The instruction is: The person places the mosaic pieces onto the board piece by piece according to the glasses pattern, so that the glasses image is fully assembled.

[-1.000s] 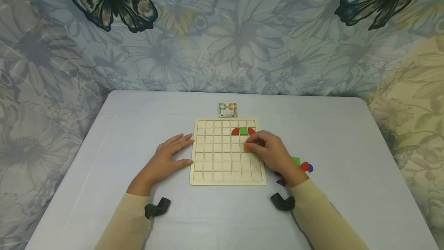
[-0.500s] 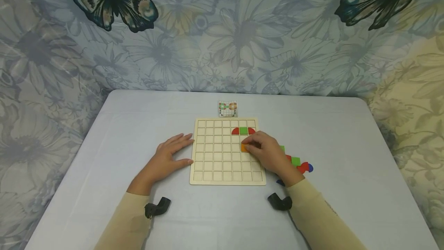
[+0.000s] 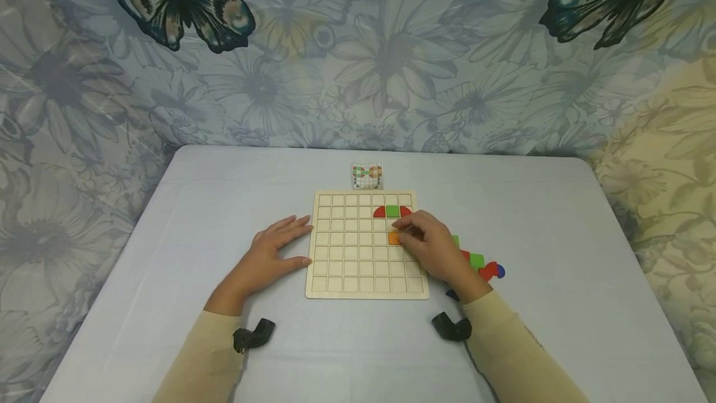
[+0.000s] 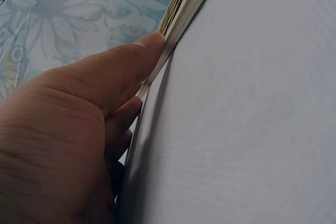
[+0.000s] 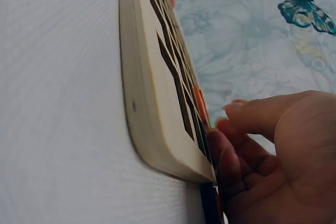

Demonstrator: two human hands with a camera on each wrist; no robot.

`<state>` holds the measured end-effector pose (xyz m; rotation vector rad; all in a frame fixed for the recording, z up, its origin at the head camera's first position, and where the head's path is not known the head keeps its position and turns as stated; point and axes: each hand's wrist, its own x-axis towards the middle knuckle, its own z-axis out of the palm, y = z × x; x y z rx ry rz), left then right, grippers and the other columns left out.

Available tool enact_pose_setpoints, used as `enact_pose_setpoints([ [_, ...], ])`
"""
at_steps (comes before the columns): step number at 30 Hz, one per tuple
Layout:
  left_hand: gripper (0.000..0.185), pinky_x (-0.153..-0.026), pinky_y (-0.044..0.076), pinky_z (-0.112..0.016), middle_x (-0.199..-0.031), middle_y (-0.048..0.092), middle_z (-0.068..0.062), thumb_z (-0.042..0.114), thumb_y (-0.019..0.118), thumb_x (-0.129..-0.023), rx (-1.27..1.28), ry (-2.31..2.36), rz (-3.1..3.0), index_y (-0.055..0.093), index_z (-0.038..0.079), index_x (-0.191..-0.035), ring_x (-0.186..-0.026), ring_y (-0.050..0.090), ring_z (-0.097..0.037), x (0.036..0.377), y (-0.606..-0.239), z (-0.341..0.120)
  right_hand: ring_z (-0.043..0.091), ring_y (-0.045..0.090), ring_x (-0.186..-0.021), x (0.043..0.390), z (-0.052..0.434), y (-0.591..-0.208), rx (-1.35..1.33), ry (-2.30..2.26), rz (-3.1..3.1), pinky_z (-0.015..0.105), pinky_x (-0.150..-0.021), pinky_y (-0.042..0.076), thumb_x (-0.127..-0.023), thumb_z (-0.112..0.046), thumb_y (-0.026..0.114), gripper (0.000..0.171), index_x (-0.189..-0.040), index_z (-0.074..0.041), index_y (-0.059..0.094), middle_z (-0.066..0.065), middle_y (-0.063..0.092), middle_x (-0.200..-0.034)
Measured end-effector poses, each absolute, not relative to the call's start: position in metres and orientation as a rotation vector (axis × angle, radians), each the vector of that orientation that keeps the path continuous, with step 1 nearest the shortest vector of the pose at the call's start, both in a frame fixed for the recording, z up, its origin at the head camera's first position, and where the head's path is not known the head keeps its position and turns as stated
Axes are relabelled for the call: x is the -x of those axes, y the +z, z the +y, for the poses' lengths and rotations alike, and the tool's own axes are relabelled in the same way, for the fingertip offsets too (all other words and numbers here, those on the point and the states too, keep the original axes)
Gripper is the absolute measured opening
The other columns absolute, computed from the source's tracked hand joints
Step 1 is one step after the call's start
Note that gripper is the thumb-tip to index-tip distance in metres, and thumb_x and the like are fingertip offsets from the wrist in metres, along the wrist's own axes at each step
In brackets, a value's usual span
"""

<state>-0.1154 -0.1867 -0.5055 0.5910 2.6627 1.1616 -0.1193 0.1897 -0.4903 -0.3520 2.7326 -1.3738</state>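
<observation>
A pale wooden grid board (image 3: 358,254) lies flat on the white table. An orange square tile (image 3: 393,239) sits in one of its cells, right of the middle. Over that tile hovers my right hand (image 3: 433,244); its thumb and index finger are slightly apart and hold nothing, and the orange tile stands clear of them in the right wrist view (image 5: 201,106). My left hand (image 3: 274,250) rests along the board's left edge, fingertips and thumb touching it. Higher on the board, a green square (image 3: 393,211) lies between two rounded red pieces (image 3: 380,212).
Behind the board lies a small pattern card (image 3: 367,176). Loose pieces, among them a green one (image 3: 477,260), a red one (image 3: 488,270) and a blue one (image 3: 501,271), lie right of the board, partly hidden by my right forearm. A patterned cloth (image 3: 358,79) hangs behind the table.
My right hand moved slightly left with the orange tile, set it in a cell and let go, its fingers parting. The left hand stays still.
</observation>
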Motion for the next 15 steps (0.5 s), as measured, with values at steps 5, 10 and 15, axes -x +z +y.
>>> enact_pose_setpoints([
  [5,0.073,-0.122,0.015,-0.064,-0.169,0.045,0.006,0.034,0.09,-0.093,-0.592,1.154,2.67,0.061,0.018,-0.158,-0.161,0.028,-0.029,0.1153,-0.5056,-0.1871,0.022,0.06,-0.093,0.1173,0.1899,-0.4889,0.331,-1.432,2.711,0.039,-0.084,0.052,-0.105,-0.007,0.074,0.019,-0.123,-0.008,0.077,0.001,0.07,-0.11],
  [10,0.073,-0.123,0.015,-0.064,-0.169,0.046,0.006,0.033,0.09,-0.093,-0.598,1.161,2.67,0.061,0.017,-0.157,-0.16,0.028,-0.029,0.1155,-0.5063,-0.1876,0.024,0.063,-0.095,0.1164,0.1918,-0.4867,0.297,-1.497,2.671,0.041,-0.086,0.053,-0.106,-0.01,0.072,0.021,-0.126,-0.007,0.076,0.001,0.072,-0.11],
  [15,0.072,-0.122,0.016,-0.064,-0.169,0.045,0.006,0.033,0.09,-0.093,-0.603,1.167,2.673,0.062,0.018,-0.157,-0.16,0.029,-0.029,0.116,-0.5071,-0.1876,0.024,0.066,-0.1,0.1173,0.1949,-0.4856,0.298,-1.563,2.638,0.042,-0.09,0.054,-0.107,-0.013,0.071,0.025,-0.131,-0.005,0.073,0.002,0.074,-0.112],
])
